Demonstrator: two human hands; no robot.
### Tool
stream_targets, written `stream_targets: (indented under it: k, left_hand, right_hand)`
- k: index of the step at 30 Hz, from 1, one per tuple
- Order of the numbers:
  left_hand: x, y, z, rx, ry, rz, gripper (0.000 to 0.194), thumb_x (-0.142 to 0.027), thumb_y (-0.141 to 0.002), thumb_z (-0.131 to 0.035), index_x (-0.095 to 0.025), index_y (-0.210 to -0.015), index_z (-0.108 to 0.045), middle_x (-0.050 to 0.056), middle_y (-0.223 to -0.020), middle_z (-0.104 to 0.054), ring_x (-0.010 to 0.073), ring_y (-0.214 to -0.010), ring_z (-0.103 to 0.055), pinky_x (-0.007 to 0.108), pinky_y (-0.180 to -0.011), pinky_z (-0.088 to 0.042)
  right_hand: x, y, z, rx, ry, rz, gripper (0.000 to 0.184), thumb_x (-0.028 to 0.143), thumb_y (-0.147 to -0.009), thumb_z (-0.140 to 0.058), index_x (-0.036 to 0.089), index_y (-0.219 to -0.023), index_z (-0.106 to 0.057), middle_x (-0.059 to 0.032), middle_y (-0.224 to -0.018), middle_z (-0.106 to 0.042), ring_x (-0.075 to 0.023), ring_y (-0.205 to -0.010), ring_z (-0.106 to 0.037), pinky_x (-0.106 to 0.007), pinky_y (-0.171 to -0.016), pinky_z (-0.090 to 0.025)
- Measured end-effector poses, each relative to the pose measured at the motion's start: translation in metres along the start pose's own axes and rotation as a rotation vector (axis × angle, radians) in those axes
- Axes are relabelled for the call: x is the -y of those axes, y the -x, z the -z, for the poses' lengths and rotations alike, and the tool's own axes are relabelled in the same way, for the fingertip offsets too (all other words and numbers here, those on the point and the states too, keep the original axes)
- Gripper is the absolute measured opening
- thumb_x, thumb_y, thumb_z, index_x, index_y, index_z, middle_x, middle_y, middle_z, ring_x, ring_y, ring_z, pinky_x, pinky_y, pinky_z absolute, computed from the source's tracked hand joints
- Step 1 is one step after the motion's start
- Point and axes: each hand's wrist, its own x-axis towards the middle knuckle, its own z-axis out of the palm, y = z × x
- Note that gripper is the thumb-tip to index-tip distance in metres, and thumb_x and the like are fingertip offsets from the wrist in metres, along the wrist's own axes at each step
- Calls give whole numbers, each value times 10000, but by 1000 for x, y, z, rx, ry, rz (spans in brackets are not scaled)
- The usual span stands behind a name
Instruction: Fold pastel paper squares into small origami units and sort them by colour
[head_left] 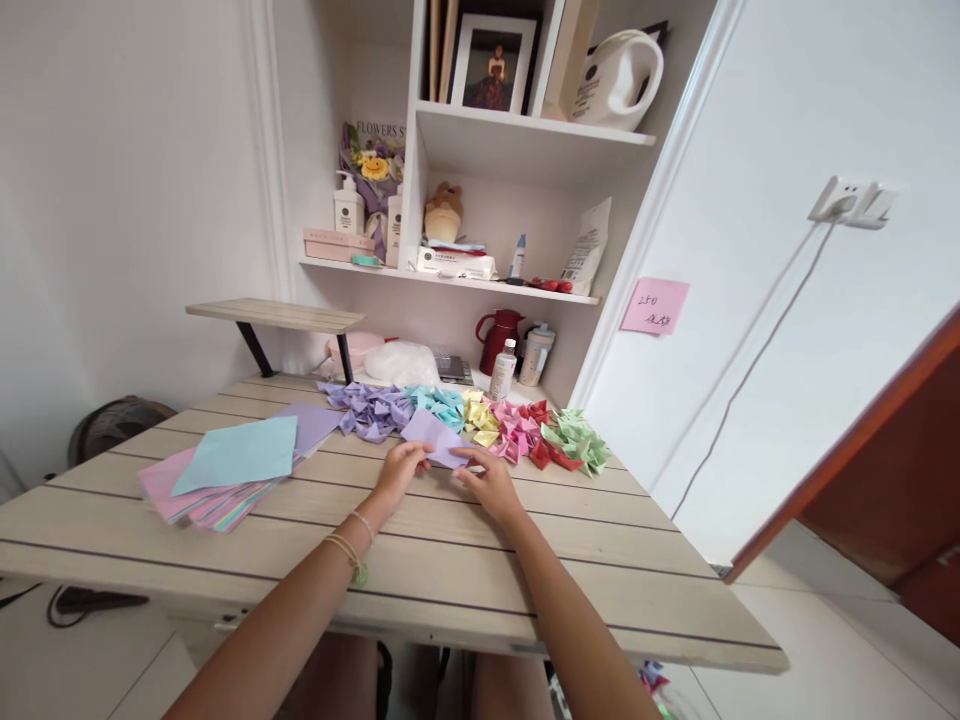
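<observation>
Both hands, fingers curled close, hold a purple sheet mid-frame. Folded shapes look done at centre; flat sheets remain at left.

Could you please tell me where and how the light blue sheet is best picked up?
I'd pinch the light blue sheet by its right edge, coming from the right with the left hand: the sheet lies thin, uncovered atop the paper pile, that edge facing the hand.

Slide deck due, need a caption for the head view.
Left grip and right grip on a purple paper sheet, before colour-grouped folded paper pieces on a slatted table.
</observation>
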Motion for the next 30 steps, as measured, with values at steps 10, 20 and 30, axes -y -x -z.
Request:
stream_targets:
  k: [10,20,30]
  left_hand:
    - [4,8,-13,231,-87,-61,299,-260,-578,-744,-132,-811,-606,27,-727,-641,136,-674,-606,234,-653,-463]
    - [5,0,-7,123,72,74,480,-323,-578,-755,-123,-975,-575,28,-717,-651,124,-628,-602,248,-643,-475]
    - [-4,6,-9,206,-163,21,326,-409,-646,-667,-143,-535,-513,-66,-412,-426,55,-403,-364,187,-417,-246]
  right_hand:
    - [-10,-1,-6,-198,-52,-152,317,470,-734,-573,158,-710,-628,17,-534,-526,-118,-492,-454,-229,-476,-377]
    - [-8,1,-12,-9,-494,-354,614,358,-567,-744,146,-1102,-527,14,-677,-588,-95,-521,-511,-212,-474,-421]
    - [-6,-3,-4,-176,-604,-420,666,383,-571,-753,234,-1168,-499,-8,-803,-655,-129,-687,-582,-184,-490,-410]
